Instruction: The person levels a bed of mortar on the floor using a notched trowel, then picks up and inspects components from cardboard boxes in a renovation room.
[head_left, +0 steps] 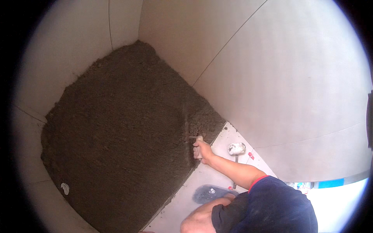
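Note:
My right hand (201, 150) is closed round the pale handle (199, 139) of a trowel, whose long blade lies along the dark damp mortar bed (116, 132) near its right edge. The mortar there is rougher beside a smoother stretch. Just right of the hand, a mallet (236, 148) with a whitish, smeared head lies on laid white tiles (182, 198), near a small red piece (251, 155). A sliver of skin at the bottom edge may be my left hand; its fingers cannot be made out.
Large pale tiled walls (295, 77) enclose the bed on the left, back and right. A grey slipper (208, 194) lies by my bent knee. A small white scrap (65, 188) sits at the bed's left edge. Blue-and-white items (330, 183) show at the lower right.

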Available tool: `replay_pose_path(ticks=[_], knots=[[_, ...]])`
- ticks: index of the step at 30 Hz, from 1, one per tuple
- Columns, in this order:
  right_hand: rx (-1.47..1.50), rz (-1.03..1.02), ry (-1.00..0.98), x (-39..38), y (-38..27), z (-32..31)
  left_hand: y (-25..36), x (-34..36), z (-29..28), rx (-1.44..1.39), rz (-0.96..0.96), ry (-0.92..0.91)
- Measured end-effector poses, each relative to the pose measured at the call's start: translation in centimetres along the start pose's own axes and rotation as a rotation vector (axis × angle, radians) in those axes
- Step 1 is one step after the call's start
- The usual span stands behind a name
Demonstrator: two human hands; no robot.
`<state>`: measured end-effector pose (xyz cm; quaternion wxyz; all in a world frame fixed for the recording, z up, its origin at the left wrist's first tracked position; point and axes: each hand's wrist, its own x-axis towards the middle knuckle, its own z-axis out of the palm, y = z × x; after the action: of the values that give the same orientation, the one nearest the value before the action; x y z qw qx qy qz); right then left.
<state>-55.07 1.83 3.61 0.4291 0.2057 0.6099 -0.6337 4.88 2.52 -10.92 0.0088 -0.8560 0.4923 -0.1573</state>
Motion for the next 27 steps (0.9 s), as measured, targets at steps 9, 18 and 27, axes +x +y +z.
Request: replay_pose_path(ticks=[9, 18, 27], knots=[[-0.010, -0.010, 0.019, -4.1, -3.3, -3.2, 1.1, -0.4, -1.5, 0.022, -0.102, -0.102], [-0.344, -0.024, 0.205, -4.4, -13.8, -12.9, 3.0, -0.4, -2.7, -0.062, -0.148, -0.155], [-0.583, 0.320, 0.197, 0.6, -22.2, -13.7, -0.2, -1.7, 0.7, -0.085, 0.033, 0.072]])
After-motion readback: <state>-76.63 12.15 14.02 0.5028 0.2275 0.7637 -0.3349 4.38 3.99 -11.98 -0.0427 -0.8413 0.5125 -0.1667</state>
